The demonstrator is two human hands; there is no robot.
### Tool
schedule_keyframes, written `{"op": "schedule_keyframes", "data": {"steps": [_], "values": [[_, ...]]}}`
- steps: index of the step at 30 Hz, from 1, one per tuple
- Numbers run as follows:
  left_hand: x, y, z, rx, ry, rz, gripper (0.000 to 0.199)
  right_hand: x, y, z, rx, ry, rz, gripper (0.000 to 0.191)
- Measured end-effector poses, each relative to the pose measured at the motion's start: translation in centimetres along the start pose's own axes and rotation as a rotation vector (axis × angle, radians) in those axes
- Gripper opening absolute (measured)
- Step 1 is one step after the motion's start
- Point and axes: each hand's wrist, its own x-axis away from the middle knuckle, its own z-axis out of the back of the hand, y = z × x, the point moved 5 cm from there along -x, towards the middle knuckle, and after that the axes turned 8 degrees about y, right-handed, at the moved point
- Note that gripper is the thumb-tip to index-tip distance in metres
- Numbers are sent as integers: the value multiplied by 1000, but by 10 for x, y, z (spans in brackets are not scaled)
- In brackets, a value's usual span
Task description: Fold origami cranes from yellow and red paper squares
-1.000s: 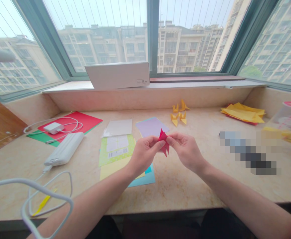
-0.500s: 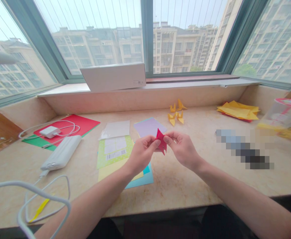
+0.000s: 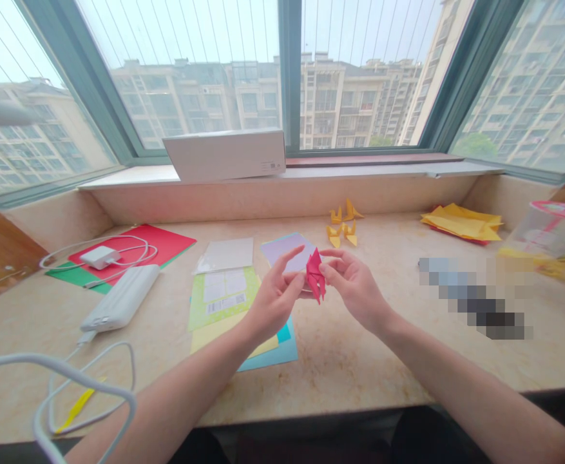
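Observation:
A small folded piece of red origami paper (image 3: 316,276), pointed at top and bottom, is held between my two hands above the counter. My left hand (image 3: 281,287) grips its left side between thumb and lower fingers, with the index finger lifted and stretched out. On the other side, my right hand (image 3: 352,283) pinches the paper between thumb and fingers. Beyond the hands stand several small yellow folded paper figures (image 3: 342,232). Under and beside my left forearm lie a purple sheet (image 3: 282,250), a light green packet (image 3: 221,299) with a label, and a light blue sheet (image 3: 275,356).
At left, a white power bank (image 3: 120,298) and charger (image 3: 100,257) with cables lie near red paper (image 3: 166,241). Yellow papers (image 3: 460,222) and a clear cup (image 3: 545,235) stand at right. A white box (image 3: 227,154) leans on the sill.
My left index finger has lifted off the red paper and stretched out. The folded paper has turned slightly, showing its split lower points more. The view has tipped up a little.

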Motion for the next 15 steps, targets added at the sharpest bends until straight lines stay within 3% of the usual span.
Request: {"op": "schedule_keyframes", "data": {"steps": [4,8,15], "values": [[2,-2,-1,-140,-63,-70,41,0,2,1,49,-7,49,37],[-1,-6,5,-232,-7,-86,39,5,3,-1,213,-23,135,32],[-7,-10,12,-117,20,-10,38,10,-9,-2,524,-4,337,29]]}}
